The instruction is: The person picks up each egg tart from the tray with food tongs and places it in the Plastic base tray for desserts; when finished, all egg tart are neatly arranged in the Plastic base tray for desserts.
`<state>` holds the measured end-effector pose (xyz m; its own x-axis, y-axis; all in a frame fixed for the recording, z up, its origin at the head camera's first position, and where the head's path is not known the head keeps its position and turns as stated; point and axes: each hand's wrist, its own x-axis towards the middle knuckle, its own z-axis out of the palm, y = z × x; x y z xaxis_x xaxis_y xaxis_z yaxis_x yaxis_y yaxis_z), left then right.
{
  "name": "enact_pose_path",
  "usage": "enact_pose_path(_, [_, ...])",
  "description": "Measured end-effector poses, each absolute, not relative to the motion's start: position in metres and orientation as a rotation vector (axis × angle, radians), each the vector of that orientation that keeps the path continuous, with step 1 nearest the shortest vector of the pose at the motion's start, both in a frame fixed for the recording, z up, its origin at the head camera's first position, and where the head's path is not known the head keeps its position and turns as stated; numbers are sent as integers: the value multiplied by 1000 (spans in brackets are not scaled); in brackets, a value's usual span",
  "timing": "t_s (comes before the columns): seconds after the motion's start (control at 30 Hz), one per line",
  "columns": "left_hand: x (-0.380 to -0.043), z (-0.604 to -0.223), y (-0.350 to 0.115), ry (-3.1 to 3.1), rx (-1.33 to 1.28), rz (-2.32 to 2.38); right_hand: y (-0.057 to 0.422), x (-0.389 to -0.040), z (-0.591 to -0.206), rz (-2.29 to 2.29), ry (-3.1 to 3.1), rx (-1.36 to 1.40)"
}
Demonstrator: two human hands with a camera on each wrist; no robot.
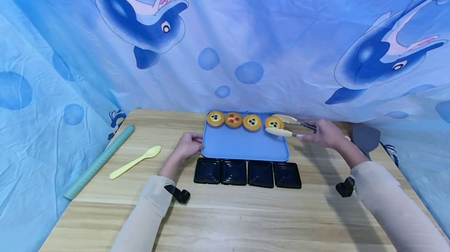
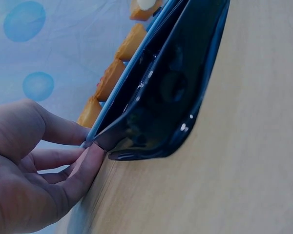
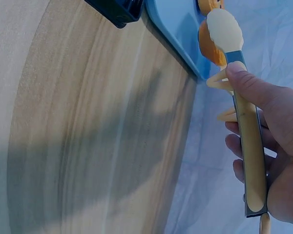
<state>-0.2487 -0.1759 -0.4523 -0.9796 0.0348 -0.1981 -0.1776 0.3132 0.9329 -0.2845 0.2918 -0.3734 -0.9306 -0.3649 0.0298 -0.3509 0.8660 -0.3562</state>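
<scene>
My left hand (image 1: 190, 143) pinches the left edge of a blue tray (image 1: 242, 144) between thumb and fingers; the left wrist view shows the fingertips (image 2: 90, 153) at its rim. My right hand (image 1: 325, 134) grips tongs (image 3: 249, 156) with cream tips and a dark metal-edged handle. Those tips stand around the rightmost egg tart (image 1: 274, 122), a golden one with dark dots, on the tray. Further left along the tray's back edge sit a red-topped tart (image 1: 233, 120) and dark-dotted tarts (image 1: 252, 122) in the same row.
Several square black containers (image 1: 234, 172) line up before the tray. On the left lie a pale yellow spoon (image 1: 135, 162) and a teal roll (image 1: 100, 162). A dark grey spatula (image 1: 366, 138) lies at the right. A blue dolphin curtain (image 1: 281, 41) hangs behind the table.
</scene>
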Motion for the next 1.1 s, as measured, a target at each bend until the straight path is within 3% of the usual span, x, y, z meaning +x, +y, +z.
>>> enact_pose_path(0.47, [-247,-454,-174,2369,-114,1750,296,-249,-335,-511,2992,-644])
enact_pose_path(1.1, [-247,-451,-175,2394,-110,1738,314,-189,-325,-469,3059,-730])
